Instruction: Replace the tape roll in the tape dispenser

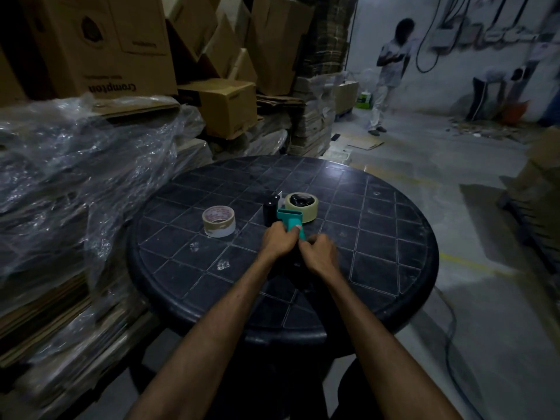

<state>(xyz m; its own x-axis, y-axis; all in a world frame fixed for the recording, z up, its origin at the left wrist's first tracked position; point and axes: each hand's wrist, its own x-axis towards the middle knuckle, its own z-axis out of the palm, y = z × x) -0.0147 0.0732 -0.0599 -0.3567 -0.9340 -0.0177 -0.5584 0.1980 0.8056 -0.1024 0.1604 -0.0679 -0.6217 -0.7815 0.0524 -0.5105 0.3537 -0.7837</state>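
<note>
A teal tape dispenser (291, 222) lies on the round dark table (378, 262), its handle pointing toward me. A pale tape roll (306, 207) sits mounted at its far end, and a black roller part (270, 211) stands to its left. My left hand (280, 240) grips the teal handle from the left. My right hand (320, 253) is closed at the handle's near end, touching the left hand. A loose beige tape roll (218, 221) with a printed core lies flat on the table, left of the dispenser.
Plastic-wrapped flat cardboard stacks (75, 183) crowd the table's left side, with cardboard boxes (224, 107) piled behind. Concrete floor (454, 183) lies to the right. A person (389, 74) stands far back, another person (497, 86) bends by the wall.
</note>
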